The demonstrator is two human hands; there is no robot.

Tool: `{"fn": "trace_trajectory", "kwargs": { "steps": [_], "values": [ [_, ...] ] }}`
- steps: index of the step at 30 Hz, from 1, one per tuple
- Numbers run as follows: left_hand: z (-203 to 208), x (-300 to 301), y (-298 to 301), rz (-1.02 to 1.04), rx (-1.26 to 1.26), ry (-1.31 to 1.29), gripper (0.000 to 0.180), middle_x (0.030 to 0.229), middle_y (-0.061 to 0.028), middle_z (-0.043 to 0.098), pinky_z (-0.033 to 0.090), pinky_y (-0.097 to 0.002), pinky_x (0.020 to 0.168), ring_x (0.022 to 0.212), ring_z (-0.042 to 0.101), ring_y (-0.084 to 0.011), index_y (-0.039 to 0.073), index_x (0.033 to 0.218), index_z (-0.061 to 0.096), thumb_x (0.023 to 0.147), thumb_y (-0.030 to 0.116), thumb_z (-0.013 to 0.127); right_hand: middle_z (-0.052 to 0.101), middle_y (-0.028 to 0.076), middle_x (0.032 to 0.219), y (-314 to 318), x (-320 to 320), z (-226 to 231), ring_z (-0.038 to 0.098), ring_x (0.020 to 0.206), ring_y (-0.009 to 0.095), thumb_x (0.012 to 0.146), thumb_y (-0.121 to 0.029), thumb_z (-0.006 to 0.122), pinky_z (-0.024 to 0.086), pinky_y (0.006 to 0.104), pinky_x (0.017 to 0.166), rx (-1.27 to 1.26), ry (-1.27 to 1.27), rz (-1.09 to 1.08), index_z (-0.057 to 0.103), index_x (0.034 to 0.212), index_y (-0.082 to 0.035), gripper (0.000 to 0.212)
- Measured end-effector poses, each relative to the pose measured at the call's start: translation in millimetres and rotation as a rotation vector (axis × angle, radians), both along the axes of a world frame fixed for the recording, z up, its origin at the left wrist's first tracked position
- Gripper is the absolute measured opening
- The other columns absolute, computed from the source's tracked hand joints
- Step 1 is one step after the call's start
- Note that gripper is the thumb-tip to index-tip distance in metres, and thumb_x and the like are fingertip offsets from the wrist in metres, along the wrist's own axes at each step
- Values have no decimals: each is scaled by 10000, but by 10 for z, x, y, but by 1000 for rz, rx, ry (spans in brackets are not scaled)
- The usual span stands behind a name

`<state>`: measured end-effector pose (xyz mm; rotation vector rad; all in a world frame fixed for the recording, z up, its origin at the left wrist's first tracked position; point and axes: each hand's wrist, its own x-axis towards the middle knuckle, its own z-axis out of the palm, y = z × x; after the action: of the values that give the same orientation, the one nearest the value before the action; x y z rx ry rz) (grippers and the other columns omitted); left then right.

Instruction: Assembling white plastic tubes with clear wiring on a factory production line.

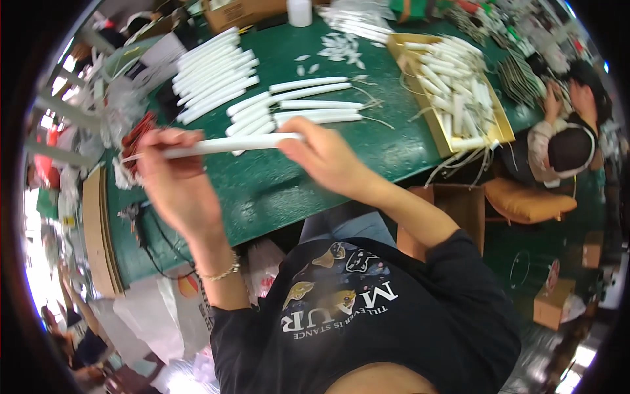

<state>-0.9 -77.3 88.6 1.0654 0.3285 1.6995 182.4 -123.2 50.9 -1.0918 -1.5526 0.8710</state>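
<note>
A long white candle-shaped tube [239,144] is held level above the green table. My left hand [180,174] is closed around its left end, where a thin pale wire sticks out past the fingers. At the other end, my right hand [321,154] pinches the tube between thumb and fingers. Just beyond it lie several white tubes with wire tails [321,105], beside a group of shorter white tubes [248,117]. Farther left is a stacked row of white tubes [213,75]. Small white flame-shaped pieces [340,49] are scattered toward the back.
On the right, a yellow box [415,82] is heaped with wired white tubes. A glue gun [136,220] with a cable lies near the left edge, below red wires [136,128]. A white bottle [300,13] stands at the back. A co-worker [567,148] sits at right.
</note>
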Motion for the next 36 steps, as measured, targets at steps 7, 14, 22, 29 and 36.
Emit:
{"fn": "trace_trajectory", "kwargs": {
  "steps": [7, 14, 22, 29, 36],
  "values": [
    [626, 636, 32, 13, 324, 274, 305, 624, 7, 396, 256, -210, 452, 489, 302, -66, 2, 1031, 494, 948, 247, 331, 532, 89, 930, 35, 39, -87, 532, 821, 161, 848, -186, 545, 437, 273, 725, 230, 45, -21, 480, 1079, -16, 294],
    [-389, 1472, 54, -102, 431, 983, 162, 696, -88, 590, 428, -297, 508, 532, 544, -194, 87, 960, 591, 867, 112, 460, 562, 36, 791, -323, 1162, 91, 528, 701, 104, 813, -126, 578, 429, 219, 635, 61, -81, -575, 546, 905, -20, 144],
    [-967, 1958, 282, -149, 1030, 1205, 226, 827, -83, 570, 452, -348, 654, 798, 545, -263, 66, 973, 563, 748, 74, 568, 532, 113, 721, -493, 2505, -287, 509, 659, 248, 751, -309, 627, 415, 316, 613, 27, -1075, -1042, 564, 789, 1, 318],
    [-695, 1590, 200, -47, 1048, 1243, 357, 1149, -119, 479, 416, -350, 876, 1055, 477, -291, 75, 1022, 550, 672, 4, 549, 549, -11, 661, -608, 2395, 404, 438, 555, 25, 792, -176, 639, 342, 182, 470, 329, -216, -1109, 552, 891, 17, 234],
    [-673, 609, 273, 164, 1031, 1753, 344, 1269, -86, 421, 325, -418, 981, 1188, 385, -266, 140, 1040, 573, 727, 29, 483, 448, -11, 602, -619, 2297, 693, 383, 500, 49, 864, -166, 535, 281, 185, 449, 759, 192, -981, 498, 899, -11, 162]
  ]
}}
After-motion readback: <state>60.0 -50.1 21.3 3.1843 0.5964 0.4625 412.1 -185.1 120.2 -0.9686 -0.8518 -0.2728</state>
